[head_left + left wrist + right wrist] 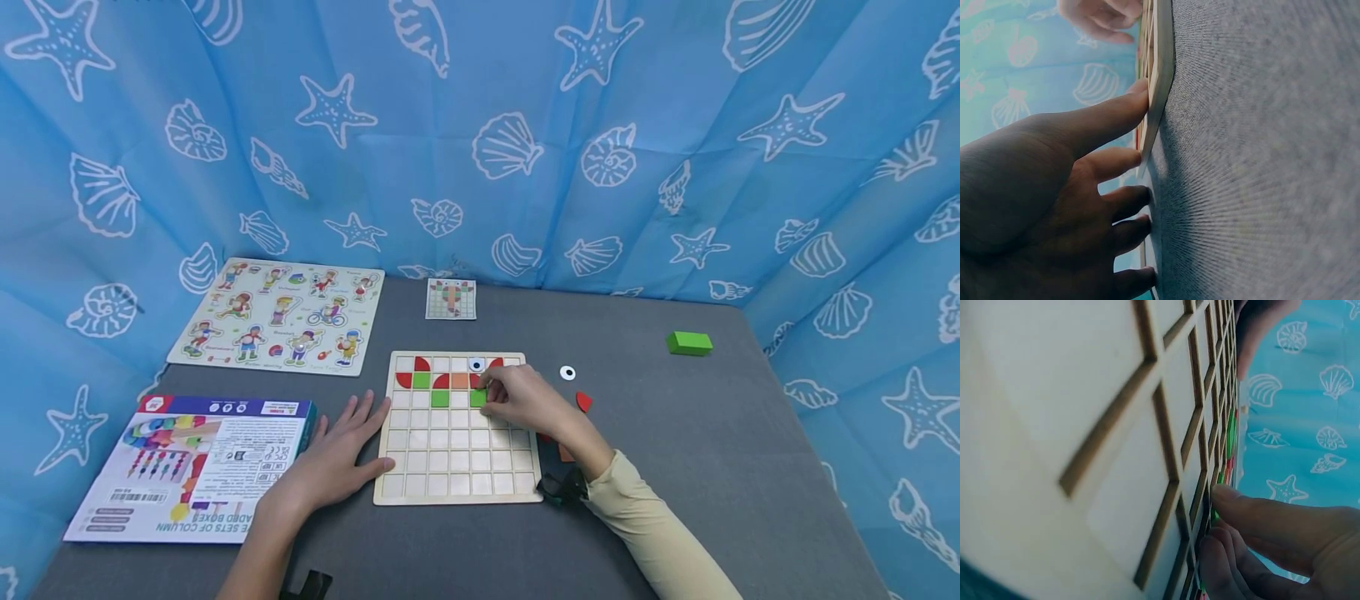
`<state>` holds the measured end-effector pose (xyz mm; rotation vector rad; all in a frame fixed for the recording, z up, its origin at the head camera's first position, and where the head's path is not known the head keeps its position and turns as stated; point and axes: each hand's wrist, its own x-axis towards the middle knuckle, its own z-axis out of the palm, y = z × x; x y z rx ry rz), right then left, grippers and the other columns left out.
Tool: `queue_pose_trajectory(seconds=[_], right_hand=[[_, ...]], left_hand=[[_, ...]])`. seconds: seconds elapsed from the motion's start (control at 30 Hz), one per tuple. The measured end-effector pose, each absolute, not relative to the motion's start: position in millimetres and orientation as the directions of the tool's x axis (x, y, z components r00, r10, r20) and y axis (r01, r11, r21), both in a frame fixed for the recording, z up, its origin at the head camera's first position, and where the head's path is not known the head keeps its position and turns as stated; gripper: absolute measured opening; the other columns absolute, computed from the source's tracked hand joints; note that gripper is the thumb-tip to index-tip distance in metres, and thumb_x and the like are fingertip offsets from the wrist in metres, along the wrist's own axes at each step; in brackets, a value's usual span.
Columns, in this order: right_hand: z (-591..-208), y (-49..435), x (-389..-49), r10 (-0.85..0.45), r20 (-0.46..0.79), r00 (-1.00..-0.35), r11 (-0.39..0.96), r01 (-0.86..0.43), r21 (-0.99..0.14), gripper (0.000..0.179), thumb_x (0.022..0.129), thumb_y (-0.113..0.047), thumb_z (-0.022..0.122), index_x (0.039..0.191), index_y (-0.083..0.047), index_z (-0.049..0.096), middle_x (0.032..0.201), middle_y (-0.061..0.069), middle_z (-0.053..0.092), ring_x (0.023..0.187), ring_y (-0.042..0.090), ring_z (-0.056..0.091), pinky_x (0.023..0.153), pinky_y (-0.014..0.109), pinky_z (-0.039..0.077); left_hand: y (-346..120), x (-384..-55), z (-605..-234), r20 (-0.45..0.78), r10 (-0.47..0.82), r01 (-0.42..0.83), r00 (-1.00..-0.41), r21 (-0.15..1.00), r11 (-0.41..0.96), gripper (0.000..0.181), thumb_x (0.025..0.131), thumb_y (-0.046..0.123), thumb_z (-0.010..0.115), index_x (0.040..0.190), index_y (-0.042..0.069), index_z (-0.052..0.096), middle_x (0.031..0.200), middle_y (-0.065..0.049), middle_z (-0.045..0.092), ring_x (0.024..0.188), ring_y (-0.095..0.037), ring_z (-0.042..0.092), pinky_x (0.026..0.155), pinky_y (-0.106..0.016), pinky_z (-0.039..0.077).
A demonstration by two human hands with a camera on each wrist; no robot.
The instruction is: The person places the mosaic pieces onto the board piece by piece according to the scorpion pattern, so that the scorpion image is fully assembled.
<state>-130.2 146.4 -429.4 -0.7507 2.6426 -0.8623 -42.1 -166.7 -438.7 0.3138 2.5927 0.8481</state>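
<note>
A wooden grid board (427, 485) lies flat on the table, with red, green and orange pieces in its upper rows. My left hand (337, 458) has its fingers spread at the board's left edge. The left wrist view shows the thumb (1110, 119) against the board's side. Over the upper right cells, my right hand (521, 396) pinches a green square tile (477, 398) between thumb and fingertips, partly hidden by them. A round eye piece (476, 364) sits in the top row, just beyond that hand. Another green square (440, 398) lies two cells left.
Right of the board lie another eye piece (567, 372), a red piece (583, 402) and an orange piece (566, 453) by the right wrist. A pattern card (451, 300) and picture board (277, 317) lie behind, a box (187, 467) left, a green block (689, 343) far right.
</note>
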Motion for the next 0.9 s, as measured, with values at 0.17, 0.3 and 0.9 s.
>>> queue_pose_trajectory(seconds=[0.17, 0.3, 0.9], right_hand=[[-425, 150, -129, -0.539, -0.077, -0.838, 0.66, -0.364, -0.657, 0.027, 0.093, -0.006, 0.084, 0.118, -0.001, 0.077, 0.095, 0.005, 0.08, 0.086, 0.009, 0.073, 0.077, 0.024, 0.06], [-423, 162, -129, -0.527, -0.069, -0.847, 0.628, -0.333, -0.703, 0.021, 0.096, -0.005, 0.08, 0.117, -0.001, 0.077, 0.096, 0.006, 0.079, 0.086, 0.01, 0.072, 0.078, 0.022, 0.06], [-429, 246, -146, -0.298, -0.083, -0.951, 0.713, -0.164, -0.681, 0.031, 0.092, -0.001, 0.083, 0.121, 0.005, 0.075, 0.104, 0.018, 0.076, 0.09, 0.02, 0.072, 0.078, 0.026, 0.061]], left_hand=[[-167, -42, -439, -0.298, 0.324, 0.086, -0.898, 0.604, 0.793, 0.087, 0.102, 0.039, 0.076, 0.172, 0.013, 0.032, 0.18, -0.025, 0.019, 0.168, -0.052, 0.01, 0.126, -0.085, 0.006], [-167, -42, -439, -0.296, 0.325, 0.087, -0.898, 0.605, 0.791, 0.087, 0.102, 0.039, 0.076, 0.172, 0.013, 0.032, 0.181, -0.024, 0.019, 0.168, -0.052, 0.01, 0.126, -0.085, 0.006], [-167, -41, -438, -0.301, 0.323, 0.086, -0.897, 0.598, 0.797, 0.087, 0.102, 0.04, 0.076, 0.172, 0.014, 0.032, 0.18, -0.024, 0.02, 0.168, -0.052, 0.012, 0.126, -0.085, 0.007]])
